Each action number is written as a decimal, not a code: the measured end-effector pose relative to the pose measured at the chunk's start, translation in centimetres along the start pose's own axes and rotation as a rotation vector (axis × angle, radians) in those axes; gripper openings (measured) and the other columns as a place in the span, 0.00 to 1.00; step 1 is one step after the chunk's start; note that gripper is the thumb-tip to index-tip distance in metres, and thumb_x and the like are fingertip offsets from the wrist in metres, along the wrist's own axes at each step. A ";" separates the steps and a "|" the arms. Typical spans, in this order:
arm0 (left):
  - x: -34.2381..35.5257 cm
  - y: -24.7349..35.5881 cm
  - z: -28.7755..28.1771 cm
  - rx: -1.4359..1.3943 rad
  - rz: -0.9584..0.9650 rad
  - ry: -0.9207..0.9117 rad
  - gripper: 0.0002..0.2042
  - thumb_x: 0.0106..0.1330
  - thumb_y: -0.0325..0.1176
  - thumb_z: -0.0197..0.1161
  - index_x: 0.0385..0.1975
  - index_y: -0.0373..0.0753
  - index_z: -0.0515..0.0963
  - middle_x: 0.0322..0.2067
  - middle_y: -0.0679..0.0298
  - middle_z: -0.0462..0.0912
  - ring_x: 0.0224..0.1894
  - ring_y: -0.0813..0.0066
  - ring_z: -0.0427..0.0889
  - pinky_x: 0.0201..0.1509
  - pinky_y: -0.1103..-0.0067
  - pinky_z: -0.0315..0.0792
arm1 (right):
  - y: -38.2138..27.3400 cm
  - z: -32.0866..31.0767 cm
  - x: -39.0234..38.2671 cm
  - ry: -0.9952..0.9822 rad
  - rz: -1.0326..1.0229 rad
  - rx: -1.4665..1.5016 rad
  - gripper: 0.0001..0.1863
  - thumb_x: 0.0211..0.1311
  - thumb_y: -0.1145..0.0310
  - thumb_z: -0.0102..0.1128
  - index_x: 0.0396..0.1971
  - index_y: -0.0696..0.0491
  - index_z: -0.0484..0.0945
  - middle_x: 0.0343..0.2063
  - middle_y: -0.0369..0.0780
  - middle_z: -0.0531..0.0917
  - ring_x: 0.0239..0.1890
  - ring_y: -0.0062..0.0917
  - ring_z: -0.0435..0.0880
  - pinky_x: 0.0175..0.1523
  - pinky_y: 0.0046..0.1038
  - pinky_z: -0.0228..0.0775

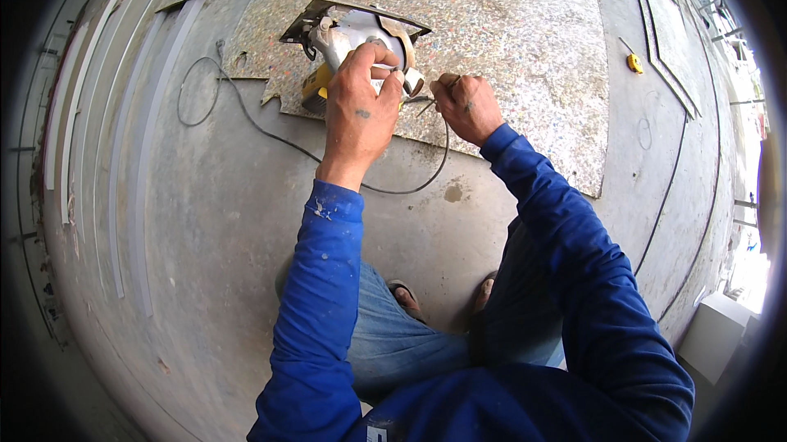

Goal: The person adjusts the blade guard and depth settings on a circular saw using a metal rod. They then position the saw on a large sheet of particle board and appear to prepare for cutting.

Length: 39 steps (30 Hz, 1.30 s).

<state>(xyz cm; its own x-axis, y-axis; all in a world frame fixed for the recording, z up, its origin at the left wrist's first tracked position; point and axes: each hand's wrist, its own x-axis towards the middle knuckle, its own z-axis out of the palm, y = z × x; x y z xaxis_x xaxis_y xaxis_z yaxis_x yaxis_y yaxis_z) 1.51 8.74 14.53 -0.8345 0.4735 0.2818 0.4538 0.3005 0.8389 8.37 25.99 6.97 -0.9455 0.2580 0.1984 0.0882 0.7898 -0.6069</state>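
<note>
Upper centre, the left hand (pixel 359 106) clamps its fingers around the circular saw (pixel 348 48) to steady it while the right hand (pixel 466 106) pinches a thin tool (pixel 426 103) against it.

No packages, labels, signs or screens to be seen anywhere on the concrete floor or the speckled sheet lying on it

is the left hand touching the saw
Touching. The head view shows the left hand wrapped over the top of the saw, fingers curled round its handle.
</note>
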 end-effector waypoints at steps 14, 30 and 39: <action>0.0 0.4 0.2 0.044 0.058 -0.020 0.08 0.65 0.32 0.66 0.37 0.34 0.80 0.34 0.62 0.83 0.35 0.72 0.83 0.37 0.75 0.77 | 0.6 -0.4 -0.1 0.025 -0.024 -0.005 0.16 0.65 0.61 0.57 0.21 0.55 0.79 0.17 0.50 0.79 0.21 0.49 0.80 0.28 0.45 0.74; -0.1 0.6 0.2 -0.011 0.043 -0.016 0.05 0.62 0.29 0.65 0.32 0.34 0.79 0.34 0.59 0.80 0.34 0.66 0.82 0.37 0.70 0.76 | 1.1 0.3 -0.1 -0.044 0.037 -0.097 0.16 0.65 0.61 0.55 0.22 0.56 0.79 0.18 0.51 0.80 0.22 0.50 0.80 0.29 0.45 0.74; -0.1 -0.1 -0.2 0.055 0.052 -0.045 0.09 0.65 0.33 0.66 0.37 0.34 0.80 0.35 0.61 0.83 0.36 0.71 0.83 0.39 0.75 0.76 | 0.2 -0.2 0.0 0.004 0.011 -0.029 0.17 0.65 0.59 0.56 0.21 0.56 0.79 0.18 0.50 0.80 0.22 0.50 0.81 0.28 0.45 0.74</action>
<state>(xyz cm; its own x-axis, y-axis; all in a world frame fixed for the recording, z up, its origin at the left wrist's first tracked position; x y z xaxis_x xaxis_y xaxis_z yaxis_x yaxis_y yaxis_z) 1.54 8.50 14.48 -0.7950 0.5258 0.3025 0.5137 0.3185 0.7967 8.44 26.25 6.99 -0.9433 0.2687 0.1948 0.1076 0.8028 -0.5864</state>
